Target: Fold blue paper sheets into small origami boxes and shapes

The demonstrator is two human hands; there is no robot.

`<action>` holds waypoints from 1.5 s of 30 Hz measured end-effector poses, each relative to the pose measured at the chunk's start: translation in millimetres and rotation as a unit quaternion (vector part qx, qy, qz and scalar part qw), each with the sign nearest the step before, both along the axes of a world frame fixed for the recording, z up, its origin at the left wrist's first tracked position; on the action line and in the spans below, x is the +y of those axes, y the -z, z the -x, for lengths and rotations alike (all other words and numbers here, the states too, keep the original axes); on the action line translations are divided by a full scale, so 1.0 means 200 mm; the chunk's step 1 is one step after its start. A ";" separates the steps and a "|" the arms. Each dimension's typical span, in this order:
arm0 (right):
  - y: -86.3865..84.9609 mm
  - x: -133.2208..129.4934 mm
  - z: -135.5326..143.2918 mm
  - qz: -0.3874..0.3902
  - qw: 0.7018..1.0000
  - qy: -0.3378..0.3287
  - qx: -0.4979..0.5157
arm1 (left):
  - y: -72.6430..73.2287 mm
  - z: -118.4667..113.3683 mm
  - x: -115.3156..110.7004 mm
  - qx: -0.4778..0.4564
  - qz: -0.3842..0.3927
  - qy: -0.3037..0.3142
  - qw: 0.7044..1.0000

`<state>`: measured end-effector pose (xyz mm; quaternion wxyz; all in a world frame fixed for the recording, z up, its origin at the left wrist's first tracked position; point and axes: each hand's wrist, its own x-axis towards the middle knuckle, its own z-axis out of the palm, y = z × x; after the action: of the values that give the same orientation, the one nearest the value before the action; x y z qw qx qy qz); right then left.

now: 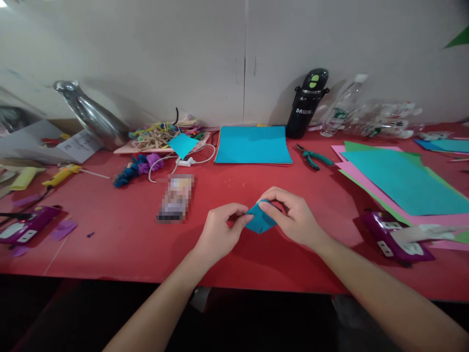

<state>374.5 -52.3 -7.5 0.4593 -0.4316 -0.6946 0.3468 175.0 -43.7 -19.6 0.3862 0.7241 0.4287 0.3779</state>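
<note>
A small folded piece of blue paper (pixel 261 222) is held between both hands, a little above the red table near its front edge. My left hand (pixel 222 230) pinches its left corner between thumb and fingers. At the upper right edge, my right hand (pixel 293 215) grips it, with the thumb pressed on the near face and the fingers mostly behind. Part of the paper is hidden by the fingers. Left of my hands lies a phone (pixel 176 198) with a blurred-out screen.
On the red table (pixel 128 244) are a blue paper stack (pixel 252 144), pliers (pixel 313 159), coloured sheets (pixel 406 181), and purple power strips (pixel 397 239) at both sides. Behind stand a black bottle (pixel 307 105), a plastic bottle (pixel 340 110) and a metal jug (pixel 93 115). A yellow glue gun (pixel 62 175) lies left.
</note>
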 end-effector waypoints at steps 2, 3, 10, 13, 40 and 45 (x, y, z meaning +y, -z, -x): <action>0.00 0.00 0.00 0.005 1.000 -0.008 -0.005 | -0.01 0.00 -0.01 0.022 -0.011 -0.002 1.000; 0.01 0.00 0.00 0.009 1.000 -0.010 -0.005 | -0.01 0.00 -0.01 0.024 -0.007 -0.005 1.000; 0.03 0.03 -0.01 0.072 0.996 -0.040 0.018 | -0.01 0.01 0.01 -0.040 0.093 0.078 0.992; 0.02 0.04 -0.01 0.100 0.992 -0.074 0.023 | -0.01 0.02 0.01 -0.019 0.068 0.080 0.994; 0.02 0.06 -0.03 0.156 0.980 -0.042 0.119 | 0.02 0.01 0.01 -0.075 -0.047 0.026 0.996; 0.03 0.04 -0.01 0.130 0.983 -0.038 0.121 | 0.04 0.01 0.01 -0.081 -0.094 0.034 0.992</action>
<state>376.9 -43.3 -12.8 0.4665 -0.4156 -0.5990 0.5009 173.7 -41.9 -27.5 0.3622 0.7384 0.3341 0.4604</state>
